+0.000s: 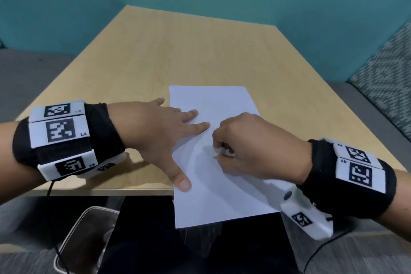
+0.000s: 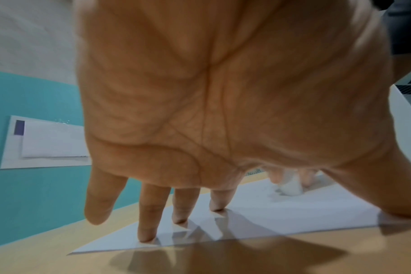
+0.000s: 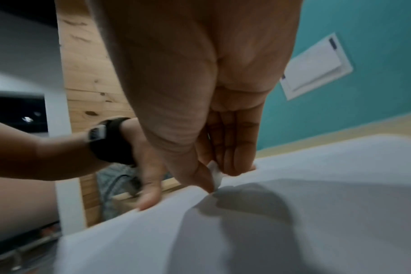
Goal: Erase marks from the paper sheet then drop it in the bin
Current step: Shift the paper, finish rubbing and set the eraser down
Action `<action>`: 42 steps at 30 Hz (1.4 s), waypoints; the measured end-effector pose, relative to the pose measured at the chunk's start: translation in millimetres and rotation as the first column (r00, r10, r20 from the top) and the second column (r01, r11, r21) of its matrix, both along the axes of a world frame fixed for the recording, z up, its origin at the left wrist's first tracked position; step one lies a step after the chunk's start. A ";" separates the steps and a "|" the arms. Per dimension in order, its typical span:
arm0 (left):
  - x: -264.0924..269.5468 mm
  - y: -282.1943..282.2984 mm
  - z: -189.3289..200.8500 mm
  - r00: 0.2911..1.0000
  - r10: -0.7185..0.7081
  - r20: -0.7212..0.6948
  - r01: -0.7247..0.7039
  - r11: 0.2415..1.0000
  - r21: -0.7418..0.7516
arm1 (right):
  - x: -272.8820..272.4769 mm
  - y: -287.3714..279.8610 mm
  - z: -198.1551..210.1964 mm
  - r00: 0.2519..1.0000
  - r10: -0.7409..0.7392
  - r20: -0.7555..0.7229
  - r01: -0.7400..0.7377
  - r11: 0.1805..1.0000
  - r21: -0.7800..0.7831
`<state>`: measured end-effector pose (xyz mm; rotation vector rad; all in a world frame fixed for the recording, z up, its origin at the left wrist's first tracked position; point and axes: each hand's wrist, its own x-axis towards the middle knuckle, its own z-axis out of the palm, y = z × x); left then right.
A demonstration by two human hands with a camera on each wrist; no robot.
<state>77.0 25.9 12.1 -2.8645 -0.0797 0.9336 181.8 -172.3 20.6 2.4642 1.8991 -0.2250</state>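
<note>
On the wooden surface (image 1: 138,55) the paper sheet (image 1: 213,193) overhangs the near edge, thin and limp, so keep your left hand (image 1: 160,133) flat, fingers spread, pinning its side while your right hand (image 1: 255,147) pinches the white eraser (image 1: 219,153); later lift by the overhang.

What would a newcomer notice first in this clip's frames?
The white paper sheet lying on the wooden table, its near end hanging over the table's edge. The left hand presses flat on the sheet's left side, while the right hand pinches a small white eraser against the sheet's middle. Below the table's near edge, at lower left, stands a bin.
</note>
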 end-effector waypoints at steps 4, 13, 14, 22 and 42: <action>-0.4 -1.1 1.2 1.000 0.001 -0.003 -0.001 1.000 0.003 | -4.7 0.1 5.6 1.000 0.022 -0.020 -0.023 0.999 -0.048; -1.1 -0.2 1.2 1.000 0.003 -0.007 -0.003 1.000 -0.001 | -15.5 2.3 9.7 0.997 0.077 -0.019 -0.078 0.994 -0.082; -1.3 0.3 1.2 1.000 0.004 -0.007 -0.004 1.000 -0.001 | -9.4 6.5 11.2 0.998 0.057 -0.004 -0.057 0.996 -0.069; -0.3 -0.6 1.4 0.999 0.031 -0.025 -0.031 1.000 -0.002 | -13.2 7.4 8.2 0.993 0.120 -0.016 -0.121 0.990 -0.073; -16.6 2.2 2.8 0.998 0.062 0.029 -0.059 0.995 -0.084 | -4.0 -13.1 5.6 0.997 -0.016 0.080 0.020 0.998 -0.053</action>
